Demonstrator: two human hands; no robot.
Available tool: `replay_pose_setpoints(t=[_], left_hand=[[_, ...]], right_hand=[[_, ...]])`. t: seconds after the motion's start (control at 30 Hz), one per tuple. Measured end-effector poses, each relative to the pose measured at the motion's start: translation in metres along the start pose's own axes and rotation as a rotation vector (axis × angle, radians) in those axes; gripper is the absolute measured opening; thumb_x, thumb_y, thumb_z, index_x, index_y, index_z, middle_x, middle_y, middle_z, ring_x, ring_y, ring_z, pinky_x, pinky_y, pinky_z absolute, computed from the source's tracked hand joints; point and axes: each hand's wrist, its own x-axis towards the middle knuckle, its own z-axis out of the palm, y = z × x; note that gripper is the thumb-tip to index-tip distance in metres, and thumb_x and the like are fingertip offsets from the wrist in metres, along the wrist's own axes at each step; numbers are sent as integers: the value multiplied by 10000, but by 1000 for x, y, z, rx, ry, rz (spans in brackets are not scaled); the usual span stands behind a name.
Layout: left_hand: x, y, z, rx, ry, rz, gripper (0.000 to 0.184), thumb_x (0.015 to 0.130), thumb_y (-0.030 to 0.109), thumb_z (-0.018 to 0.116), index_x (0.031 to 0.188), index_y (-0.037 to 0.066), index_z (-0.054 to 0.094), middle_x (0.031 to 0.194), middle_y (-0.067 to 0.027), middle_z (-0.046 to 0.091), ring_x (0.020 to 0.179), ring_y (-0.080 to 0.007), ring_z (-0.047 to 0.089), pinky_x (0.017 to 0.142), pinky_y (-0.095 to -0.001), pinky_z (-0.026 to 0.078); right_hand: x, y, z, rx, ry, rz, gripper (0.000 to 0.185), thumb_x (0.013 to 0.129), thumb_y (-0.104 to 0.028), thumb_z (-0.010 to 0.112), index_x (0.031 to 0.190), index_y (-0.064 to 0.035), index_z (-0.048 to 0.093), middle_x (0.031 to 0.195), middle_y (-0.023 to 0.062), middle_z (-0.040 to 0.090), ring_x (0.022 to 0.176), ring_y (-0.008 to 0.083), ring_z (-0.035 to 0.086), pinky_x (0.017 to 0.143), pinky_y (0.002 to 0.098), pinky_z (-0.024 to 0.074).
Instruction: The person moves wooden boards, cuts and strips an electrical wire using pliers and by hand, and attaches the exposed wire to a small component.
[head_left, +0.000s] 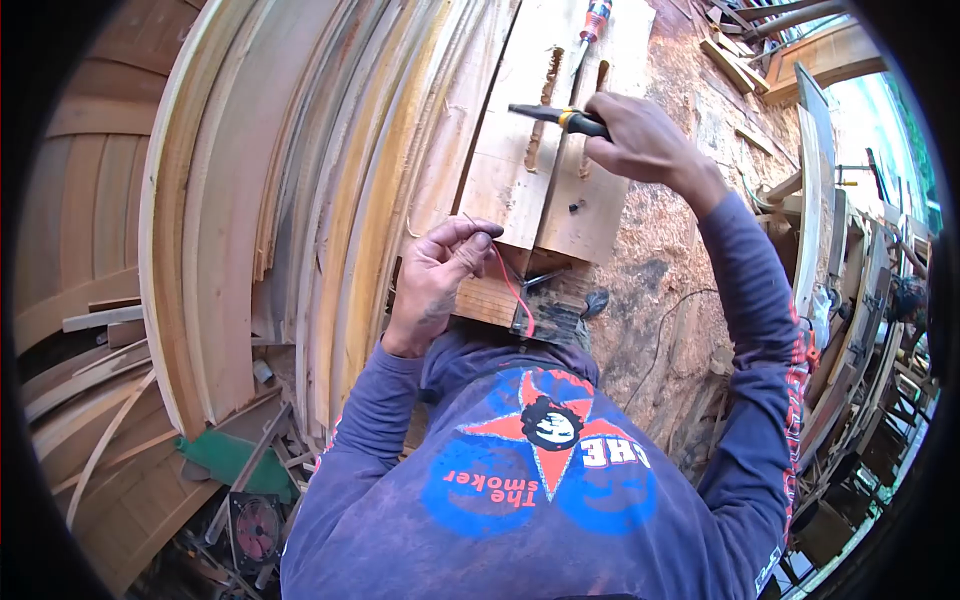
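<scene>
Between the thumb and fingers of my left hand is a thin red wire, its end pointing up and its length hanging down toward my shirt. My right hand is wrapped round the dark handles of long-nose pliers, whose tips point left above the wooden blocks. Two pale wooden blocks lie side by side under the pliers, with rough slots cut in them. A screwdriver with a red and blue handle rests on the blocks at the top.
Long curved planks stand stacked to my left. A rough wooden surface with shavings extends on the right, crossed by a thin dark cable. At the lower left are a green cloth, a fan and scrap wood.
</scene>
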Motion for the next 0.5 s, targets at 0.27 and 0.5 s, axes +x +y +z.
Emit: replay_pose_setpoints(t=[0.27,0.5], left_hand=[[6,36,-5,-151,-153,-46,188,997,89,632,1143,-15,690,953,-96,718,855,-154,666,735,-261,514],[41,53,18,273,-499,17,123,930,61,694,1001,-20,753,1048,-51,628,996,-149,615,907,-274,495]], right_hand=[[-111,-45,11,780,75,70,277,902,-148,715,1139,-28,636,820,124,645,719,223,633,684,378,509],[-141,-45,9,315,-208,-170,520,806,-116,754,1256,-7,519,1058,189,614,1048,386,620,883,449,515]])
